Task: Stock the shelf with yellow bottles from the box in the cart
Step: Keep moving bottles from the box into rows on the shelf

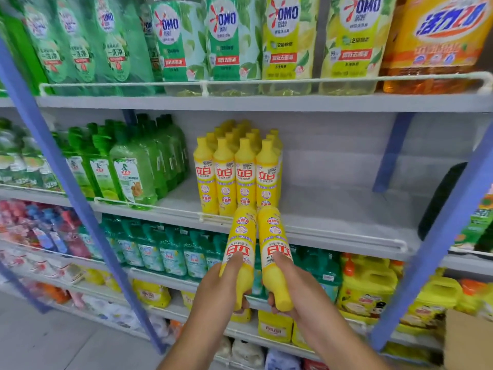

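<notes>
Two yellow bottles (241, 252), red-labelled, caps toward the person, one gripped in each hand: left hand (221, 287), right hand (293, 287).

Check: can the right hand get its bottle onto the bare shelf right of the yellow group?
Probably yes. The right hand holds its bottle base-first at the rail, and the shelf beside the yellow group is bare.

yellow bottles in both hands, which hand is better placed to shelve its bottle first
Probably the right hand. Its bottle points base-first at the bare shelf to the right of the yellow bottle block. The left hand has its bottle aimed at the front row already standing there.
</notes>
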The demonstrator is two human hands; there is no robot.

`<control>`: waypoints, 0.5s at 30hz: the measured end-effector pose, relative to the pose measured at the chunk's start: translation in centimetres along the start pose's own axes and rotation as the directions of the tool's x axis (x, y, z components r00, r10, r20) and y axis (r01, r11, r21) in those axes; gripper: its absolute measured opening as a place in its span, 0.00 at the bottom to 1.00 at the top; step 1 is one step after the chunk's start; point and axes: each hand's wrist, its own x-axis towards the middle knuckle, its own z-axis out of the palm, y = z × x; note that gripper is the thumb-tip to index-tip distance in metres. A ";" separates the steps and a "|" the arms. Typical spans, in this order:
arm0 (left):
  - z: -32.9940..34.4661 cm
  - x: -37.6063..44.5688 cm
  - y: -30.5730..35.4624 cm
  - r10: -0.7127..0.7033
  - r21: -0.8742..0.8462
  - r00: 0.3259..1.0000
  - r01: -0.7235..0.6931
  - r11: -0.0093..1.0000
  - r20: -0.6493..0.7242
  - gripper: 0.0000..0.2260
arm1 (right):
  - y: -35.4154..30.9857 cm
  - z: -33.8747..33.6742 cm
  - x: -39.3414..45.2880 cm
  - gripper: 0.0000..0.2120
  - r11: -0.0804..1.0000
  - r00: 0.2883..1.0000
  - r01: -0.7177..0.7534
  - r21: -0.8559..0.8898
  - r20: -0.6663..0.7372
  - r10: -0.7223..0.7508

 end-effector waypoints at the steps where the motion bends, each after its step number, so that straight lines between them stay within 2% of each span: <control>1: -0.2 0.5 0.1 -0.013 -0.003 1.000 0.013 1.000 0.006 0.25 | -0.1 0.3 0.2 0.28 1.000 1.000 0.006 0.003 -0.011 -0.006; 6: -1.9 3.1 0.9 -0.022 0.018 0.997 0.020 1.000 0.080 0.23 | -0.6 2.9 0.9 0.26 0.999 0.994 0.009 0.030 -0.107 -0.006; 15: -5.4 7.1 0.4 0.001 0.014 0.984 -0.004 1.000 0.180 0.22 | -0.8 7.3 1.7 0.27 0.997 0.969 -0.020 0.070 -0.244 0.037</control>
